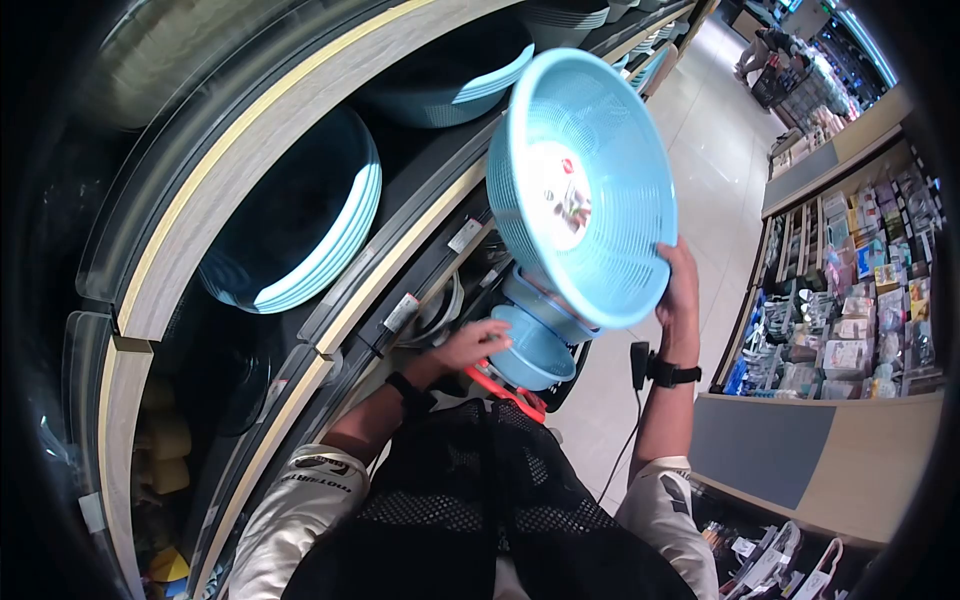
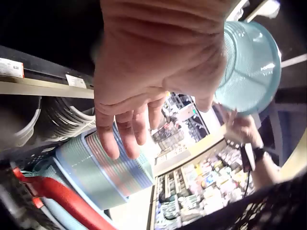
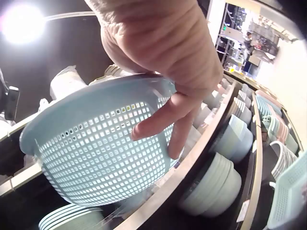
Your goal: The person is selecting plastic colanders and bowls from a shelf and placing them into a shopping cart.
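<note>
A large light-blue plastic colander [image 1: 620, 170] with a round label inside is tilted in mid-air in the head view. My right hand [image 1: 680, 285] grips its rim, with fingers spread over the slotted outer wall in the right wrist view. My left hand [image 1: 475, 345] hangs palm down with loose, straight fingers, beside a smaller blue basket [image 1: 535, 355]. In the left wrist view, that hand [image 2: 158, 72] holds nothing. Below its fingers are stacked blue and pink baskets [image 2: 91, 167] next to a red handle [image 2: 67, 199].
Shelves on the left bear stacked basins [image 1: 335, 260] and price tags [image 1: 402, 312]. Across the tiled aisle [image 1: 700, 130] stands a display [image 1: 850, 290] of packaged goods. A black cable [image 1: 622, 440] hangs near my right forearm. Farther down the aisle, a person [image 1: 765, 60] bends over.
</note>
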A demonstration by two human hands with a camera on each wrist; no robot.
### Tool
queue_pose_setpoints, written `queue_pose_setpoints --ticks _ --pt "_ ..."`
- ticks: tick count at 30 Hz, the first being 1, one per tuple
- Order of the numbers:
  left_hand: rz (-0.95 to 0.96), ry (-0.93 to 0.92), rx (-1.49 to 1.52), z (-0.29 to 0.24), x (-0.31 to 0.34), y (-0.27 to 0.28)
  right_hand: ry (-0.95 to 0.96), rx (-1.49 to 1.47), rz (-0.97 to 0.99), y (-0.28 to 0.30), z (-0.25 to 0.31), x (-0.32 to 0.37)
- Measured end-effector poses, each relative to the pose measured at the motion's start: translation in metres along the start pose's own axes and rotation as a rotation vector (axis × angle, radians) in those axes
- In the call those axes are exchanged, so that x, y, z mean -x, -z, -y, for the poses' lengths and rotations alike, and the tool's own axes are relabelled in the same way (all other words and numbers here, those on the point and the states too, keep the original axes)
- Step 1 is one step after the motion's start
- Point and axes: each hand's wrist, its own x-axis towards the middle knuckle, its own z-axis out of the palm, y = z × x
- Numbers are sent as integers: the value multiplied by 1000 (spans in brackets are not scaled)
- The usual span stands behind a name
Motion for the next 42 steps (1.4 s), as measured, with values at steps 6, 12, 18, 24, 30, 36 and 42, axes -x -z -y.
queue_pose_setpoints --ticks 6,12,18,24,30,36,42 --pt "160 -91 -458 88 1 -28 46 215 -34 -30 59 -47" --pt "236 -54 -857 93 10 -31 21 196 33 -19 95 -92" --pt "277 -46 -924 98 7 -29 28 273 -8 -31 130 -132" --pt "304 -34 -964 94 9 -28 27 313 142 -73 148 -184" --pt "336 -44 -972 96 6 -28 47 193 233 -165 131 -190" --pt "288 -30 -943 111 3 -29 145 193 20 -243 105 -180" --pt "306 -16 -941 95 5 -26 65 238 55 -239 116 -172"
